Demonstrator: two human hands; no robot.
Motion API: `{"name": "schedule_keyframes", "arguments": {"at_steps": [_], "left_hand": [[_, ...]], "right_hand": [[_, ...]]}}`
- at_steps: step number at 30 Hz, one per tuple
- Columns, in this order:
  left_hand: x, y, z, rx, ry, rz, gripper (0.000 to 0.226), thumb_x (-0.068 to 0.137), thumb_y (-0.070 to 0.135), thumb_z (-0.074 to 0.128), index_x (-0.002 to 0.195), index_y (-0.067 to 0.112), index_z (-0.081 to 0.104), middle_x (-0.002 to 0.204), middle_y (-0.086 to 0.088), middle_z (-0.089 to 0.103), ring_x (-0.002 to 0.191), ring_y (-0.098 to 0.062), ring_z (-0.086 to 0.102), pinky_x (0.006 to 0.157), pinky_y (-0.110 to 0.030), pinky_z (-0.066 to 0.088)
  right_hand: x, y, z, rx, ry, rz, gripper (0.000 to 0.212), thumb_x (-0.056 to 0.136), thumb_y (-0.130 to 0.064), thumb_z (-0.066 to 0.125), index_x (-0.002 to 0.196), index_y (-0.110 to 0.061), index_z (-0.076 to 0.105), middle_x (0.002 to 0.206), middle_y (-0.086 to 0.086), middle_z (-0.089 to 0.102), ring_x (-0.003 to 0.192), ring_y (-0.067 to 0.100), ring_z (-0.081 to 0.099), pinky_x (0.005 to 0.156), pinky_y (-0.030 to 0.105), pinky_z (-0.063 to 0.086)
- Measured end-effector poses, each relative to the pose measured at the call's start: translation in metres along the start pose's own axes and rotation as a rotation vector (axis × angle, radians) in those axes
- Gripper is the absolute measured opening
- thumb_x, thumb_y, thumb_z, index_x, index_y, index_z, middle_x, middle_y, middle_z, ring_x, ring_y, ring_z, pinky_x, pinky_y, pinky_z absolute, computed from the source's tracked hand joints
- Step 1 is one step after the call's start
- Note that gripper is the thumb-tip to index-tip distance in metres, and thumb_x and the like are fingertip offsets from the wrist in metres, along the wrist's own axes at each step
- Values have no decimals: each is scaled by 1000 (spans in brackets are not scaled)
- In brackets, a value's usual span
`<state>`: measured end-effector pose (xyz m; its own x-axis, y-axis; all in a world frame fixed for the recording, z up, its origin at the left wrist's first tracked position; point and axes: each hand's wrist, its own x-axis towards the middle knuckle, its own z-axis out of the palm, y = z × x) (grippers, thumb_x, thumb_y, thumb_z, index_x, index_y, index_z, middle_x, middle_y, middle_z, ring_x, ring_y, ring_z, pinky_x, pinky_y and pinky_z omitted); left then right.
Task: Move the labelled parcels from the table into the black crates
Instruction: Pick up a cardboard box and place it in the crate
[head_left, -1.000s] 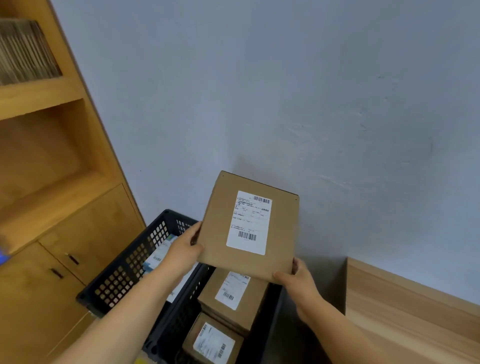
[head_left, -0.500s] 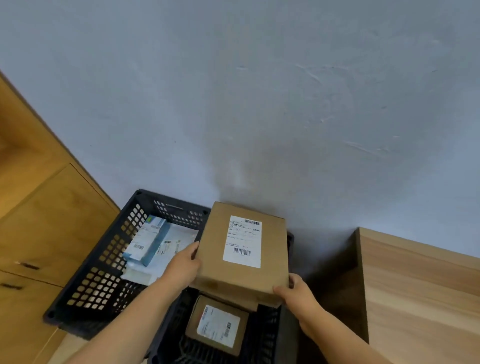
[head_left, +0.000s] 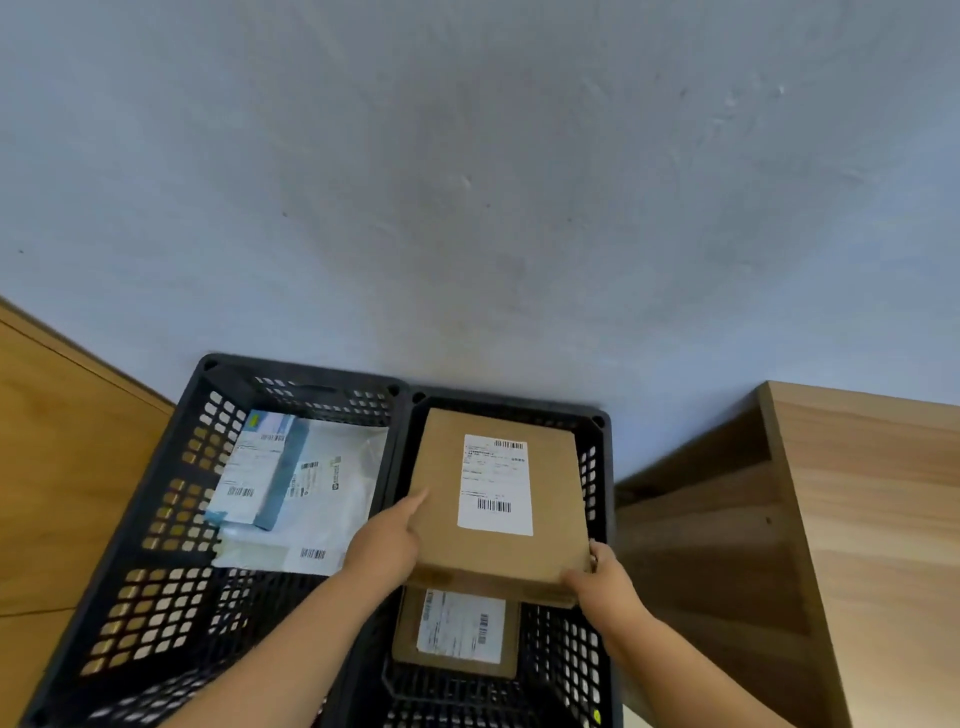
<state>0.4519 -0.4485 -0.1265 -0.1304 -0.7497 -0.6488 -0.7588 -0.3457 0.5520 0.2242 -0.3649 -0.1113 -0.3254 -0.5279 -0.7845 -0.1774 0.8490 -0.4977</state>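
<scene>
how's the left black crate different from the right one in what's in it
The left crate holds pale flat parcels: a white plastic mailer with a white and teal box on it. The right crate holds brown cardboard boxes, one lying low.

Both hands, left hand and right hand, grip a cardboard box over the right crate; no hand touches the left crate.

Much of the left crate's near floor shows bare; boxes cover most of the right crate.

Both are black, perforated, side by side.

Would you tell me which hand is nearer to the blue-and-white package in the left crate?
Left. The left hand holds the box's left edge, beside the blue-and-white package; the right hand is at the box's far corner.
</scene>
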Motion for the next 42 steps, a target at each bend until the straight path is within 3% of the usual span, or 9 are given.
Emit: {"name": "schedule_keyframes", "arguments": {"at_steps": [3,7,10,12,15,23,31,36,42], "left_hand": [[12,-7,9,62,-13,40,57,98,6,35,148,31,25,145,-3,40,120,-20,49,92,-24,43],[24,-22,22,123,-37,79,59,97,4,36,149,28,22,155,-5,23,135,-21,34,110,-30,32],[32,-27,31,202,-55,73,64,96,3,38,151,28,15,159,-4,-1,144,-23,18,116,-32,23],[36,-27,35,257,-52,101,69,94,2,40,151,29,12,159,1,-12,144,-24,15,115,-32,26],[40,-26,40,336,-63,136,75,92,-2,39,151,34,9,157,8,-20,142,-29,14,110,-33,32],[45,-32,52,494,-101,128,80,90,-7,38,151,33,5,157,6,-21,145,-28,-1,112,-36,29],[41,-25,52,636,-104,119,77,91,0,41,152,26,1,158,-2,-18,145,-26,-12,117,-39,17],[44,-18,46,724,-168,104,81,88,-1,43,152,26,1,158,-3,-19,145,-26,-12,118,-40,11],[30,-6,36,677,-165,130,77,89,4,45,152,27,7,158,-10,-5,145,-27,-8,118,-38,14]], "right_hand": [[16,7,8,31,45,10,52,94,-3,50,142,-9,32,133,12,50,111,23,50,92,30,40],[31,13,21,78,37,8,56,93,-1,50,144,-14,30,117,2,48,103,20,51,89,34,46],[38,12,29,111,0,17,63,94,-4,50,149,-16,21,130,-5,41,123,24,45,101,34,39],[44,14,30,113,-14,34,69,94,-5,52,151,-15,15,145,3,37,132,25,39,109,35,32],[55,18,32,116,-23,66,75,92,-6,55,152,-17,13,150,4,32,135,25,36,111,37,30],[67,28,40,24,-10,93,78,95,-16,55,152,-24,3,151,5,31,133,27,38,108,37,33],[61,35,43,9,-31,48,77,96,-11,52,153,-20,2,153,4,28,132,23,40,106,30,34],[55,30,36,14,-21,30,75,94,-9,53,152,-19,7,152,5,30,135,24,38,110,34,32],[21,16,21,7,56,-59,64,94,-3,50,150,-16,21,151,5,33,135,22,38,104,27,35]]}}
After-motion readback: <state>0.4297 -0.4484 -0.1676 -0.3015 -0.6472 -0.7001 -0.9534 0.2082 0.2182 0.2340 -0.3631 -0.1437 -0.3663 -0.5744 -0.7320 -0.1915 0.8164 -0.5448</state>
